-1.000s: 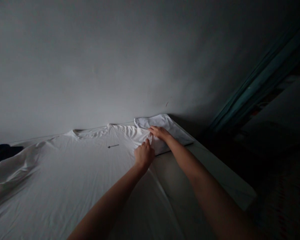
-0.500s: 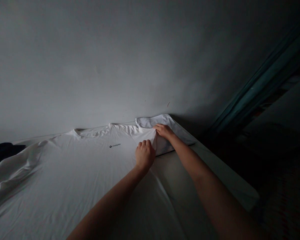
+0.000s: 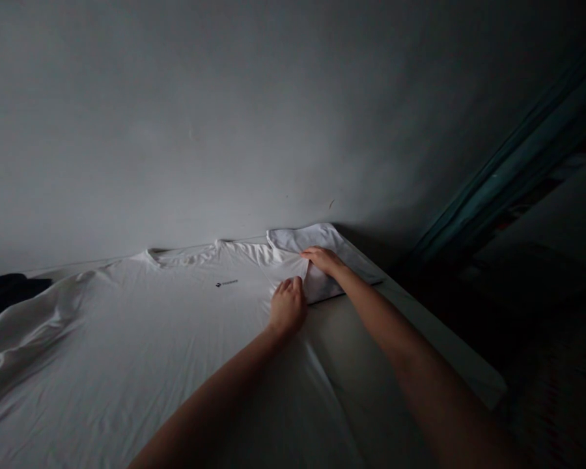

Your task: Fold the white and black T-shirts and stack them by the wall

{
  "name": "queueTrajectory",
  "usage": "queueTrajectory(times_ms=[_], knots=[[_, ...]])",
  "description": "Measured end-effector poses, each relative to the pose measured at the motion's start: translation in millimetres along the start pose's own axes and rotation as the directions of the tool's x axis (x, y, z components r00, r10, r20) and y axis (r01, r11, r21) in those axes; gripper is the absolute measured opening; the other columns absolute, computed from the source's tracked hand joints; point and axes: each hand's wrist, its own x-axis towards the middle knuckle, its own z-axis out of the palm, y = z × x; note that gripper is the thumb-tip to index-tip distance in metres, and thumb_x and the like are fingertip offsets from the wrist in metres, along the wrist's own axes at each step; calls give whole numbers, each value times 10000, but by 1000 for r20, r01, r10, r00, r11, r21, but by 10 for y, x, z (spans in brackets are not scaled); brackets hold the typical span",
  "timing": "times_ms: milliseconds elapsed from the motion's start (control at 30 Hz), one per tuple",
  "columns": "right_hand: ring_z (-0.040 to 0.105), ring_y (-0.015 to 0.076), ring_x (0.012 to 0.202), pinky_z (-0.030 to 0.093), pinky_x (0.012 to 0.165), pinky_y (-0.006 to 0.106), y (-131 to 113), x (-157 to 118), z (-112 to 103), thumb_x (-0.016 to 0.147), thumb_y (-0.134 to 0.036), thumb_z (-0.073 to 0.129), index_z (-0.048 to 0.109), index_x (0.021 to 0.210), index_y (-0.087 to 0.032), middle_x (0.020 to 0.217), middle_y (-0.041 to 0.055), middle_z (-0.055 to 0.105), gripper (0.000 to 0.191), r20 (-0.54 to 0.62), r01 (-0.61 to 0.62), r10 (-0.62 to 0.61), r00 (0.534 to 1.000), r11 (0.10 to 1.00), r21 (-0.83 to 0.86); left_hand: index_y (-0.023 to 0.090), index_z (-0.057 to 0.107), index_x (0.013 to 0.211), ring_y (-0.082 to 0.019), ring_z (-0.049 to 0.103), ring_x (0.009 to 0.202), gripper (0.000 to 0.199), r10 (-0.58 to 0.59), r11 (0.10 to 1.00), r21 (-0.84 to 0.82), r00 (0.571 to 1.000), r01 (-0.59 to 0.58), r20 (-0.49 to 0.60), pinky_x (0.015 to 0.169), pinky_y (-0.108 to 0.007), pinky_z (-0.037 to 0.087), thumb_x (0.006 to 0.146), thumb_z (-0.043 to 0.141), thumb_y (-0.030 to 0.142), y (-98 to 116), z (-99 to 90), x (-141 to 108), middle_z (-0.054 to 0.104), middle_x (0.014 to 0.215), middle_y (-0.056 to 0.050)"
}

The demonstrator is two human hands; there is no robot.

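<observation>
A white T-shirt [image 3: 127, 339] lies spread on a pale surface [image 3: 420, 326], its collar [image 3: 185, 255] running along the foot of a grey wall [image 3: 224, 130]. A small dark logo [image 3: 226, 283] sits on the shirt just beside the collar. At the shirt's far right corner, a folded-over flap [image 3: 325, 238] lies doubled on itself; which part of the shirt it is, I cannot tell. The right hand [image 3: 325, 260] rests on that flap, its fingers [image 3: 312, 253] together and lying flat, pressing rather than clamping. The left hand [image 3: 288, 306] sits just below it on the shirt, touching the flap's edge, its fingers [image 3: 295, 283] close together and curled down onto the cloth; whether they pinch any fabric cannot be told from this view. The work in hand appears to be settling this fold, and the next move calls for keeping the doubled edge flat and even against the shirt. Left of the shirt lies a dark cloth [image 3: 4, 293], and to its right, well apart, hangs a teal curtain [image 3: 512, 176].
</observation>
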Motion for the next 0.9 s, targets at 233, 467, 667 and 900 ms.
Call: queueTrajectory(times_ms=[233,467,667,900], knots=[[623,205,1127,467,952,280,-68,73,-101,896,-71,521,770,1013,-227,1198,65,708,317,-92,13,-23,996,994,-108,167,579,1049,-195,640,1067,226,-1,1000,-20,999,2,51,955,-280,465,968,377,107,2,35,-11,707,1031,-94],[680,238,973,511,803,289,-639,497,-12,936,-389,613,740,993,-161,1064,136,745,267,-83,-223,213,973,966,-129,169,562,1117,-212,667,979,218,-3,993,-120,998,10,59,876,-306,492,1011,386,243,-38,-72,75,723,1018,-85],[676,300,1039,516,824,344,-787,442,121,990,-444,511,701,1084,-71,1094,250,713,428,-144,-358,333,932,906,-225,200,531,1291,-226,614,1115,391,-178,982,64,984,180,-26,895,-333,477,973,320,114,-783,-281,912,685,1201,-104],[698,260,1020,522,808,306,-619,318,99,1003,-546,423,726,1101,-163,1120,159,734,498,-78,-366,360,930,880,-302,158,618,1193,-360,480,1256,315,-224,950,220,974,221,-10,1010,-498,393,949,493,312,-1547,-155,1452,568,1310,-213]])
